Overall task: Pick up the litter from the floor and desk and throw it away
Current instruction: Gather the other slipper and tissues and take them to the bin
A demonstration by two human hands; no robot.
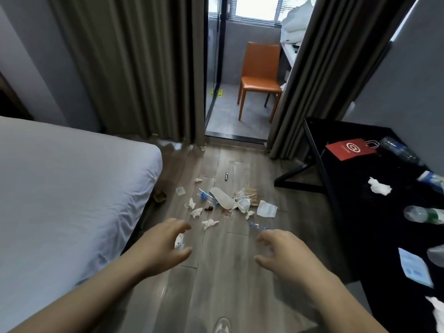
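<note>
**Both hands out, nothing picked up**

Here we are, looking down at the floor (228,272), and the pile (242,203) of litter sits dead ahead: crumpled tissues, a flattened bottle (206,197), brown paper, a white napkin (266,209) on its right edge. The left hand (165,243) hovers on the near side of the pile, a little left of it, fingers spread and loosely curved, gripping nothing. A white scrap (179,241) shows in the gap between its thumb and fingers (touching or not, I can't tell). The right hand (281,253) hangs near-right of the pile, also spread wide and empty, with a second bottle (259,227) lying just beyond its fingertips. One tissue (210,223) lies between the pile and the hands.

Right of the pile stands the black desk (360,188), with litter of its own: a red bag (349,149), a white wad (379,186), more bottles (422,215). Left of the pile, the bed (72,188). Well beyond it, an orange chair (260,75).
</note>
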